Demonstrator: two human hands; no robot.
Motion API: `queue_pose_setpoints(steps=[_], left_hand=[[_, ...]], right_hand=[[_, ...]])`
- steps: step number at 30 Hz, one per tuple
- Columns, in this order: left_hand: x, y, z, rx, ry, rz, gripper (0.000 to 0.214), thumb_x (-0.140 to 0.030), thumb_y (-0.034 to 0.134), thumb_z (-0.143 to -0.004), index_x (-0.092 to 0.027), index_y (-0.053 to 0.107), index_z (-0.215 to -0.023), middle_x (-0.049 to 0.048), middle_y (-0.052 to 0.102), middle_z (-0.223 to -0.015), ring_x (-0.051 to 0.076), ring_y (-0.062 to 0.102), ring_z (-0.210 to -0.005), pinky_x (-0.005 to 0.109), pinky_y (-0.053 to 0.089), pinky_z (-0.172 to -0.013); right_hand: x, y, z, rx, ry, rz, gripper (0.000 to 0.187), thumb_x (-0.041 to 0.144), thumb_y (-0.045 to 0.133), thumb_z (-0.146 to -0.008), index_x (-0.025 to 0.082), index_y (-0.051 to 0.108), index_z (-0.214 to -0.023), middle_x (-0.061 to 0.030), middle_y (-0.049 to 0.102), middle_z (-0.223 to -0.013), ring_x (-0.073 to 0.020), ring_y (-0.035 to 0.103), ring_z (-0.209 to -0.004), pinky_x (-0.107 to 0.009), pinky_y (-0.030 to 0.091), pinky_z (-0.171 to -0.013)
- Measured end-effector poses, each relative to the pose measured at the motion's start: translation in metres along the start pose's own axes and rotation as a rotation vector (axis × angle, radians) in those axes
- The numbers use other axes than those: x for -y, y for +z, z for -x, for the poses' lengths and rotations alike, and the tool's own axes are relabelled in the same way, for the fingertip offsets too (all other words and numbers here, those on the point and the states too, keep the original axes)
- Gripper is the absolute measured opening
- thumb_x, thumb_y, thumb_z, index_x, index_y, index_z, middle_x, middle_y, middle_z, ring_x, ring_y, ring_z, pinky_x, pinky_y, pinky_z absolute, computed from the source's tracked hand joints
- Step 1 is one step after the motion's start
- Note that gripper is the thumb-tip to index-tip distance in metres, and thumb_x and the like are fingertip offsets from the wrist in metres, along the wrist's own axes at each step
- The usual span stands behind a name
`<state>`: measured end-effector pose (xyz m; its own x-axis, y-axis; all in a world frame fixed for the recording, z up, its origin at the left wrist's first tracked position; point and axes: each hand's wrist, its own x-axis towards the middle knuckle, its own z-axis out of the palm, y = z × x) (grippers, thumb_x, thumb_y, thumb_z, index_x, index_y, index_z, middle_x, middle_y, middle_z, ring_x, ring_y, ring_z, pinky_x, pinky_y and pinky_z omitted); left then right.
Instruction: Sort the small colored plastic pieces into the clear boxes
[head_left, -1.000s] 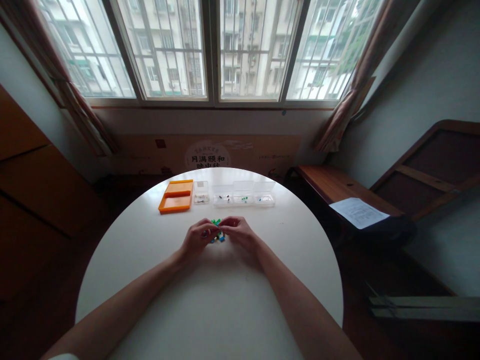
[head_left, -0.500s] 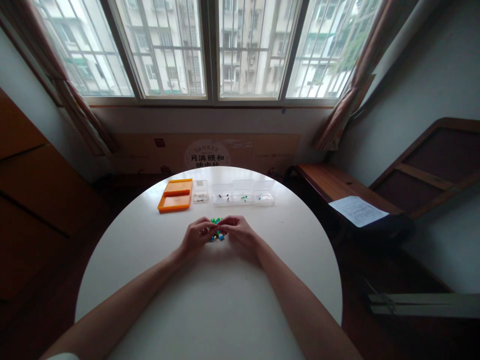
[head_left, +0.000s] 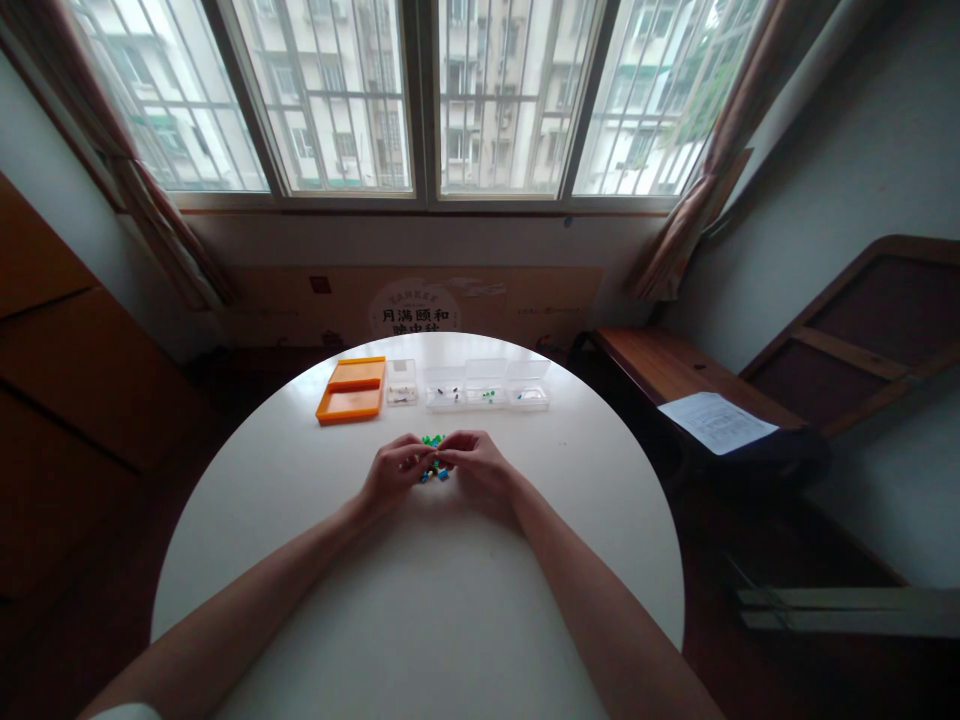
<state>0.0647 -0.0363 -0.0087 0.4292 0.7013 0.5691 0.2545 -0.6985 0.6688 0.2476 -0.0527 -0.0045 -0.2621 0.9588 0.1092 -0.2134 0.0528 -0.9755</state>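
My left hand (head_left: 399, 467) and my right hand (head_left: 474, 456) meet fingertip to fingertip over a small pile of green, blue and dark pieces (head_left: 433, 474). Both hands are closed in a pinch. Whatever sits between the fingertips is too small to make out. Part of the pile is hidden behind the fingers; green bits show beyond them and blue ones on the near side. All of this is at the middle of a round white table (head_left: 450, 620).
Behind the hands stand an open orange case (head_left: 351, 416), a small clear box (head_left: 400, 370) and a row of clear lidded compartments (head_left: 487, 407) with tiny dark, green and blue pieces. A wooden bench (head_left: 660, 360) with a paper sheet (head_left: 716, 422) is at the right.
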Motion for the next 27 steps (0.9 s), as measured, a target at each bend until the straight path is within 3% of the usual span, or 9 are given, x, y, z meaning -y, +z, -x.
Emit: queue_pose_setpoints(steps=[27], left_hand=[[-0.0046, -0.0012, -0.001, -0.024, 0.01, -0.046, 0.016, -0.03, 0.061, -0.08, -0.016, 0.069, -0.083, 0.0028, 0.06, -0.073, 0.007, 0.052, -0.056, 0.018, 0.044, -0.05]], right_hand=[[-0.0004, 0.0009, -0.0009, -0.026, 0.007, 0.01, 0.029, 0.037, 0.075, -0.06, 0.013, 0.071, -0.077, -0.0025, 0.065, -0.065, -0.0104, 0.054, -0.058, -0.024, 0.041, -0.057]])
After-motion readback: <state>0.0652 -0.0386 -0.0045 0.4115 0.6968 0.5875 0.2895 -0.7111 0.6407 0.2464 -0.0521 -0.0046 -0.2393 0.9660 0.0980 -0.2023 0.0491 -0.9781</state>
